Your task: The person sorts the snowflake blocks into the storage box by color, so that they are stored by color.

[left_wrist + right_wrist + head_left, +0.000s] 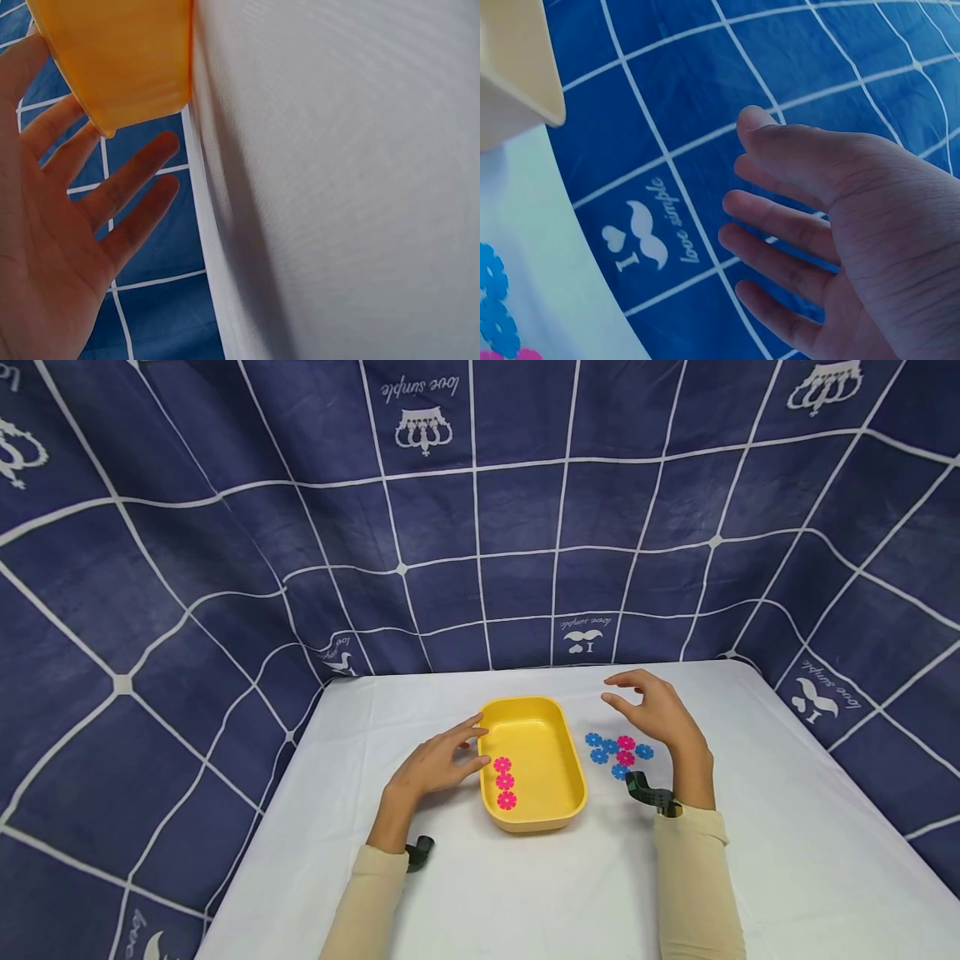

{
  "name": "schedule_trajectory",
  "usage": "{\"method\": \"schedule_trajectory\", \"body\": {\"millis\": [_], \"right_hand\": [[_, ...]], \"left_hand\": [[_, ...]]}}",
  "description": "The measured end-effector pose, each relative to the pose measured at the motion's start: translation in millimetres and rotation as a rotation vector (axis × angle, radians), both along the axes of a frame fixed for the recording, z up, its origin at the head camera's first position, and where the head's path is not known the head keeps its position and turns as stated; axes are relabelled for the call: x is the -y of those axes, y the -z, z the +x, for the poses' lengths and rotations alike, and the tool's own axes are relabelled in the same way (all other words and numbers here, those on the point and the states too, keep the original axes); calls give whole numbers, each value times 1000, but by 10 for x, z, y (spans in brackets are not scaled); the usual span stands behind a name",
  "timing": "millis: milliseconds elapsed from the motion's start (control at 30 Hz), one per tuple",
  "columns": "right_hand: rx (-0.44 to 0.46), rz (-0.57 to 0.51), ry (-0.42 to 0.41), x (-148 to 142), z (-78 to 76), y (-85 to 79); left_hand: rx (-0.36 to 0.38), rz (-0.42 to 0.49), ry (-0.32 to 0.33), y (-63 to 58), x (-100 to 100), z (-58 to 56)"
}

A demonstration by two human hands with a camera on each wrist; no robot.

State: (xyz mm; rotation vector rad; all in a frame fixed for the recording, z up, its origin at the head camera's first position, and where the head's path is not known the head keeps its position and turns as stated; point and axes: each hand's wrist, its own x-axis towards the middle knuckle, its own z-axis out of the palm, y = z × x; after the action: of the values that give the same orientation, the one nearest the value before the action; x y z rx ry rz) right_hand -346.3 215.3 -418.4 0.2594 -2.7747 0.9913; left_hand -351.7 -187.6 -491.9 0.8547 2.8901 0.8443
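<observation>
A yellow tray [536, 817] stands on the white table with three pink snowflake-shaped discs [505, 782] in a column along its left side. My left hand [438, 762] is at the tray's left rim, its fingers spread and relaxed, with fingertips over the edge. In the left wrist view, the thumb and fingers lie close to the wall of the tray [124, 67]. Raised over the table to the right of the tray, my right hand [660, 710] holds nothing; its fingers are loosely bent and apart from the thumb, as the right wrist view also shows.
Right of the tray, below my right hand, lies a loose group of several blue discs [599, 756] and two pink discs [626, 758]. A dark blue curtain [525, 585] with white lines surrounds the table [540, 893] at the back and sides.
</observation>
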Motion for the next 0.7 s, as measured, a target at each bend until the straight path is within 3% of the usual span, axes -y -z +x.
{"method": "schedule_trajectory", "body": {"millis": [467,700], "right_hand": [[27,-14,68,-208,37,52],[100,-9,82,-249,-1,173]], "left_hand": [[14,12,-3,11,-11,5],[14,11,13,-1,-2,-4]]}}
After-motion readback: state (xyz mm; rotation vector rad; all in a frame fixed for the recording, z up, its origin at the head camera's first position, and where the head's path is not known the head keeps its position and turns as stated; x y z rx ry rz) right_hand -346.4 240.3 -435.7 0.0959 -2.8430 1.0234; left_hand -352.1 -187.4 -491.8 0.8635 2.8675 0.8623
